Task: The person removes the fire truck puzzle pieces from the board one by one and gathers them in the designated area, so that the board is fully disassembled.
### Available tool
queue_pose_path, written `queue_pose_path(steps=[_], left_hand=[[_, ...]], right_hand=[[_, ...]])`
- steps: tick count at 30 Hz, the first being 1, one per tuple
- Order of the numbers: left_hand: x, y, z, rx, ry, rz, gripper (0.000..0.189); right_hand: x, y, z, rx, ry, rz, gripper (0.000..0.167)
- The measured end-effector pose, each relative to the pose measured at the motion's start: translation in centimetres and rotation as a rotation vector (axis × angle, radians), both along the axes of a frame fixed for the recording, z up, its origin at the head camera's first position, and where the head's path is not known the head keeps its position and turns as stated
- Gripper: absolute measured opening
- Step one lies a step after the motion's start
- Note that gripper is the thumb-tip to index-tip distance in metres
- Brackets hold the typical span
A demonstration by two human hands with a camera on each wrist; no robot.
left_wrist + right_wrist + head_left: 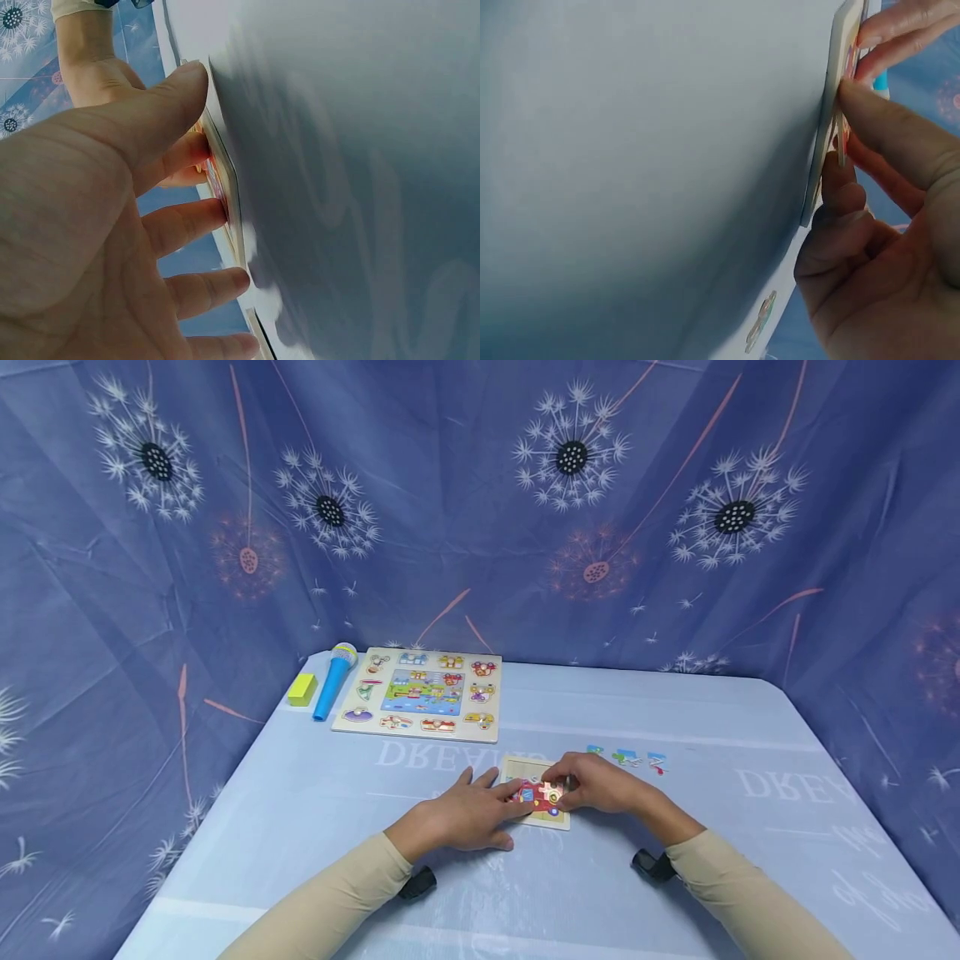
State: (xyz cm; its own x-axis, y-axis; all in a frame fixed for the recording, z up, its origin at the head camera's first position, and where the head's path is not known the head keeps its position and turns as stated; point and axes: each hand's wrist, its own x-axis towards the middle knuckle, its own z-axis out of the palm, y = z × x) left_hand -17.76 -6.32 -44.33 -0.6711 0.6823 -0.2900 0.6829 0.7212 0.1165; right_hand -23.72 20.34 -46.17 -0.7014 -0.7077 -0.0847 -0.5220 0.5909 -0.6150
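Note:
A small wooden jigsaw board (514,768) with a red vehicle picture lies on the table in front of me in the head view. My left hand (468,814) rests spread over its left side, and straight fingertips press on the red pieces. At the right side of the board, my right hand (600,783) pinches a jigsaw piece (553,793) between thumb and fingers. In the right wrist view that piece (842,146) stands slightly tilted against the board (819,161). Several loose blue-edged jigsaw pieces (628,759) lie beyond my right hand.
At the back left lie a large wooden peg puzzle (356,727), a blue toy microphone (331,690) and a yellow block (302,690). A blue dandelion-print curtain (450,510) hangs behind the table (712,710). Black wrist devices (417,883) sit under the sleeves.

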Motion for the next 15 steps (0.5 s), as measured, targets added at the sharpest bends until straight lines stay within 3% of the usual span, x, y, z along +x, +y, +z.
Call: queue_pose_path(steps=[5, 15], left_hand=[[0.06, 0.02, 0.06, 0.004, -0.01, 0.001, 0.065], [0.13, 0.02, 0.07, -0.006, 0.004, 0.001, 0.064]], right_hand=[[-0.17, 0.25, -0.03, -0.003, -0.019, 0.007, 0.039], [-0.11, 0.22, -0.05, 0.027, 0.024, 0.026, 0.039]])
